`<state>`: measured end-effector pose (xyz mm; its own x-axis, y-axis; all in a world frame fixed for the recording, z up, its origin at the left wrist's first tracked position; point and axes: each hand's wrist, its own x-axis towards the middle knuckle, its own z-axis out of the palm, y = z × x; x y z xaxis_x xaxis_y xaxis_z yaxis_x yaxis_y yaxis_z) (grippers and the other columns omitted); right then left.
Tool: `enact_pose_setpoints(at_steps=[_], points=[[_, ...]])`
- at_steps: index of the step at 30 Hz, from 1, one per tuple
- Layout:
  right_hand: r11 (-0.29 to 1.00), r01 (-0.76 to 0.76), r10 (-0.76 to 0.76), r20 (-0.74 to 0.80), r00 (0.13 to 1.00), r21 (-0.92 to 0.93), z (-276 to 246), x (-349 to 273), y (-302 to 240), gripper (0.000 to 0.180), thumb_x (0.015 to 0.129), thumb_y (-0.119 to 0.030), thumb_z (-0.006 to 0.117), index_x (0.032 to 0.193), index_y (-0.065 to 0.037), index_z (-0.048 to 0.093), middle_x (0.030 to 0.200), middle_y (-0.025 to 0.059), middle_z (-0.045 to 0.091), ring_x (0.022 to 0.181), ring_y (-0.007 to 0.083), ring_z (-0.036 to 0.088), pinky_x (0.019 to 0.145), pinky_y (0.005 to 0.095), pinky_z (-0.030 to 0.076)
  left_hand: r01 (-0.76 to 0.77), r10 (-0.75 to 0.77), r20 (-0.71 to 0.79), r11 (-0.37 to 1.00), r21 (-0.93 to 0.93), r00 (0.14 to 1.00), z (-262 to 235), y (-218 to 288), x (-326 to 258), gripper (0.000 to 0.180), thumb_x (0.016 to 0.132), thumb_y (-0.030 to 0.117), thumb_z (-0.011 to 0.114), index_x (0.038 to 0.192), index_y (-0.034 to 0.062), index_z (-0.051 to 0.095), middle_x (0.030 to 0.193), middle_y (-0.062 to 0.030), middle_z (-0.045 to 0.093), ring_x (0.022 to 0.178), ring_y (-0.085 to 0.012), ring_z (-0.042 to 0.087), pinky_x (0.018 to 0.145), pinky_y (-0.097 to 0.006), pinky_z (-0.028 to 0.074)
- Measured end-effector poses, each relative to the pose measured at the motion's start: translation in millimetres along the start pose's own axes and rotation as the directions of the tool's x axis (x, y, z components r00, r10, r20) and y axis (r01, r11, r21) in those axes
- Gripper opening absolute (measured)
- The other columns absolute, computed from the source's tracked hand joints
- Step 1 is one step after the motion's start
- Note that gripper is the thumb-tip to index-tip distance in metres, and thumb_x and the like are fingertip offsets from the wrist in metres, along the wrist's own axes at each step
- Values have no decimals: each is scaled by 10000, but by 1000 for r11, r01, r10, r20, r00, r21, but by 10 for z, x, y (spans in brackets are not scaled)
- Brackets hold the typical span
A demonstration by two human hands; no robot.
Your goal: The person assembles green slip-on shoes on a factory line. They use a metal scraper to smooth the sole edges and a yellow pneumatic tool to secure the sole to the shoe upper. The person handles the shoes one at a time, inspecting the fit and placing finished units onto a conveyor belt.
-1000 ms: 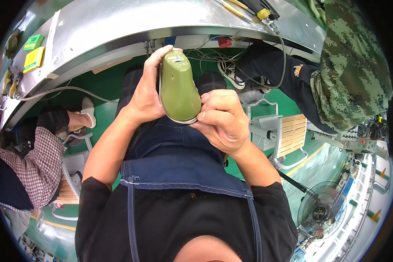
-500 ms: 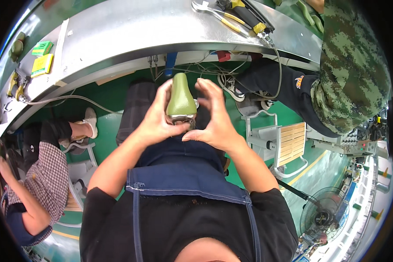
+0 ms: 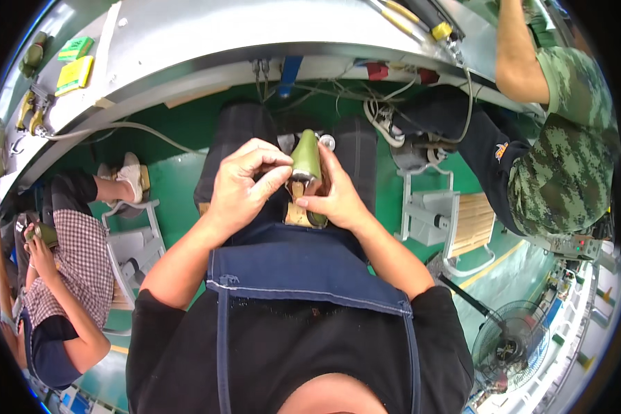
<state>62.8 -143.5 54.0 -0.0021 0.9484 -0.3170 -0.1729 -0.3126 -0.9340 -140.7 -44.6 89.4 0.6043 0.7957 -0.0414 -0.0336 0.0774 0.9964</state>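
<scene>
Between my knees is a green shoe upper (image 3: pixel 306 156), apparently on a last, its narrow end pointing away from me. My right hand (image 3: pixel 341 199) holds it from the right, with the thumb at the near end and the fingers along the side. At its left edge, my left hand (image 3: pixel 245 181) has thumb and fingertips pinched together; whatever is between them is too small to make out. Below the upper's near end sits a yellowish block (image 3: pixel 299 215), partly covered. A round metal part (image 3: pixel 327 142) shows just right of the upper.
A metal workbench (image 3: pixel 207 31) curves across the front, bearing yellow-handled pliers (image 3: pixel 397 19), an air tool (image 3: pixel 435 21), and a yellow box (image 3: pixel 74 74). Co-workers sit left, holding a green shoe (image 3: pixel 46 234), and right, in a camouflage shirt (image 3: pixel 566 159). A fan (image 3: pixel 509 345) stands behind right.
The upper has tilted and sits lower between my knees. My left hand has gone from gripping its side to pinching at its edge; my right hand has closed onto it.
</scene>
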Motion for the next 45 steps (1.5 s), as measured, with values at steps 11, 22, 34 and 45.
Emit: enact_pose_setpoints(at_steps=[11, 22, 34, 45], points=[[1000, 2, -2, 26, 1000, -7, -508, -139, -101, 1183, 690, -226, 909, 1626, -13, 218, 1535, 180, 453, 1441, 293, 451, 1202, 399, 349, -152, 133, 98, 963, 221, 986, 387, 173, 226, 242, 794, 55, 883, 980, 11, 733, 929, -88, 684, 865, -195, 663, 752, -314, 522], [1000, -12, 15, 116, 993, -25, -699, -156, -25, 1171, 708, -201, 895, 1638, -67, 196, 1529, 178, 465, 1435, 292, 466, 1192, 410, 365, -271, 207, 222, 910, 314, 953, 512, 91, 323, 254, 789, 78, 881, 925, 29, 672, 873, -105, 660, 795, -229, 659, 698, -328, 519], [990, -127, 132, 117, 984, -53, -631, -64, -138, 1183, 730, -192, 879, 1651, -23, 156, 1544, 195, 454, 1431, 289, 470, 1189, 382, 362, -384, 393, 63, 833, 397, 917, 574, -213, 246, 259, 853, 61, 834, 1017, 23, 638, 916, -129, 642, 830, -240, 634, 721, -333, 522], [996, 77, -70, 137, 988, -46, -623, 81, -168, 1093, 929, -627, 711, 1627, 53, 217, 1605, 240, 382, 1509, 327, 378, 1227, 409, 312, -346, 375, -55, 894, 286, 925, 597, -387, 203, 251, 900, 91, 811, 1042, 17, 618, 967, -117, 624, 825, -214, 617, 718, -313, 521]])
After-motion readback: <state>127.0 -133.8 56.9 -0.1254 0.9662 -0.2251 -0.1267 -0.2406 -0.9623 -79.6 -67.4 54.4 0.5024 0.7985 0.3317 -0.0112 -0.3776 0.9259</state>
